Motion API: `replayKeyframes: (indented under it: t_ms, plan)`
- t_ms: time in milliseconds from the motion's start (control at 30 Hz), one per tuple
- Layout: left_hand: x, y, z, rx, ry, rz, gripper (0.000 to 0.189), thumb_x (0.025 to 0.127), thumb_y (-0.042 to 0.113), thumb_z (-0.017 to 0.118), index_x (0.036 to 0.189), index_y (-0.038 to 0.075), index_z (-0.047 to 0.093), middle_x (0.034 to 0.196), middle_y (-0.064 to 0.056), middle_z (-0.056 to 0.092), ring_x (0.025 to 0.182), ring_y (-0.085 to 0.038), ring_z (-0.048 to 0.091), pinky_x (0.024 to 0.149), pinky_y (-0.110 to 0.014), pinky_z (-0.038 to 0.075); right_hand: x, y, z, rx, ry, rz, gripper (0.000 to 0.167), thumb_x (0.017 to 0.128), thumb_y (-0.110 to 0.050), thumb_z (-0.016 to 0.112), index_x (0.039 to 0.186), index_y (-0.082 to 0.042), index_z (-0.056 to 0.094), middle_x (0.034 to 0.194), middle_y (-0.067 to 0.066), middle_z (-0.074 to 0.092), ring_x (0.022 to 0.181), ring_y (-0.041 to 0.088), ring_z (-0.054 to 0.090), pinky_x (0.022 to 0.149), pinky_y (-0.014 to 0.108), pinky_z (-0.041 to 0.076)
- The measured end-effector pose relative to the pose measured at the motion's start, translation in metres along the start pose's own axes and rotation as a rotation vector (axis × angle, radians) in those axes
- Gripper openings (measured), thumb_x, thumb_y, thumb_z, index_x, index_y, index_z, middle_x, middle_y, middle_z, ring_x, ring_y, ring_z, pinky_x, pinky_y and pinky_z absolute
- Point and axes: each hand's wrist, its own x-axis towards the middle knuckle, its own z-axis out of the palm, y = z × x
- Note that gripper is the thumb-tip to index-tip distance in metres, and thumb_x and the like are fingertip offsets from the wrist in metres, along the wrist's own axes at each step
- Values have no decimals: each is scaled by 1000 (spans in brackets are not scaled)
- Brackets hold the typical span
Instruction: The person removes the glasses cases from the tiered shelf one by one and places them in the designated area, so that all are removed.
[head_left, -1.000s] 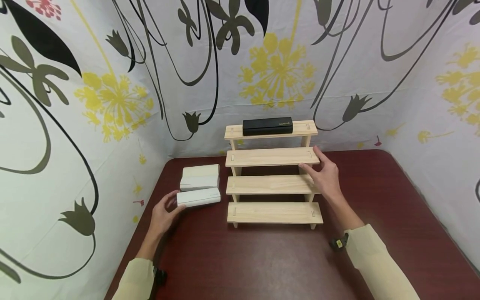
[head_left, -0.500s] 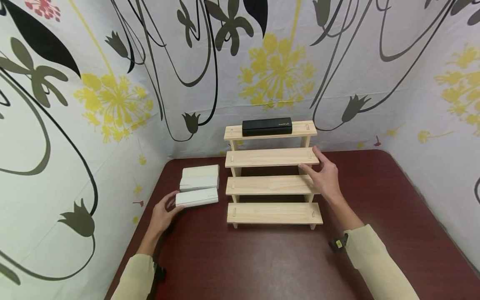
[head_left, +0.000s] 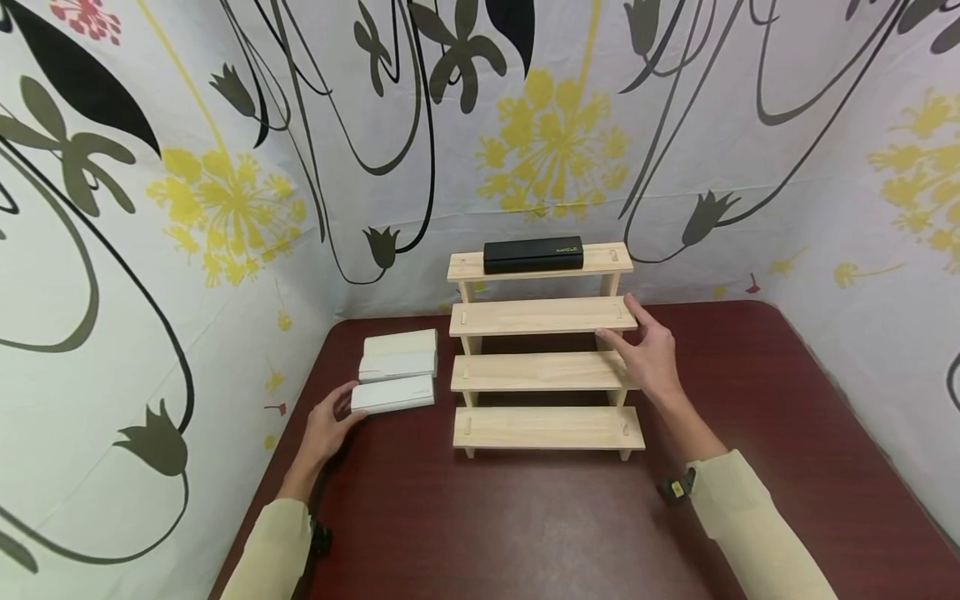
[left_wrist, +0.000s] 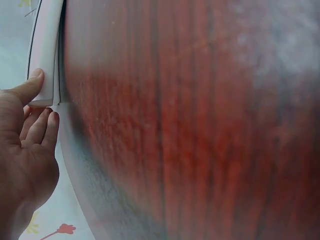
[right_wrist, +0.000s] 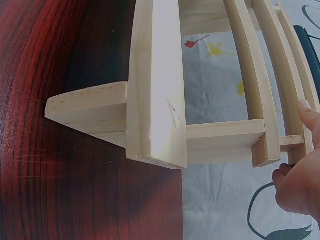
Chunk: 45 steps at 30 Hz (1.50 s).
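My left hand [head_left: 324, 427] pinches the left end of a slim white glasses case [head_left: 396, 394], thumb in front and fingers behind. The left wrist view shows the thumb [left_wrist: 36, 80] along one face of the case. Right behind it lie a white case [head_left: 397, 365] and a cream one [head_left: 401, 342], side by side. My right hand [head_left: 651, 350] grips the right end of the second shelf from the top of a wooden stepped rack [head_left: 543, 317]. In the right wrist view its thumb [right_wrist: 306, 112] rests on that shelf. A black glasses case [head_left: 532, 255] lies on the top shelf.
The rack stands toward the back of a dark red wood-grain table [head_left: 555, 517]. Patterned fabric [head_left: 375, 167] with flowers surrounds the table at the back and sides. The rack's feet reach forward onto the table beneath the lowest shelf [head_left: 549, 428].
The white case in my left hand has shifted slightly left and turned a little, showing more of its top face, close against the cases behind. My right hand keeps its grip on the rack.
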Motion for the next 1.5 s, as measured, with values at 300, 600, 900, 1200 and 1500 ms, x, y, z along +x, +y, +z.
replayKeyframes:
  t_ms: [300,600,900,1200,1500]
  plan:
    - [5,-5,2,56,-3,-23,67,98,9,78,157,3,49,153,-25,55,138,-39,57,113,-55,47,0,1,0,12,-7,-1,80,94,-22,85,161,-5,44,165,16,42,153,34,37,112,60,41]
    - [7,-3,4,66,14,-25,66,98,9,78,157,1,49,150,-27,57,137,-41,58,111,-56,48,0,0,0,-12,7,3,79,94,-23,85,160,-6,46,164,14,44,145,30,47,104,34,43]
    - [10,-3,11,99,45,-27,75,96,18,83,158,-2,45,152,-28,54,141,-42,53,114,-58,44,0,0,0,-7,8,4,78,94,-23,85,161,-7,46,164,13,45,145,28,47,102,27,42]
    - [11,0,15,130,81,-48,74,95,18,84,156,-2,48,149,-29,57,138,-42,56,112,-59,46,0,0,1,-7,7,-1,78,95,-22,85,160,-7,46,164,13,45,133,26,52,94,28,42]
    - [12,4,15,154,73,-88,74,97,23,82,158,0,46,153,-28,53,141,-42,51,116,-58,41,0,0,1,0,6,13,79,95,-25,85,161,-8,46,164,12,44,149,28,42,99,20,39]
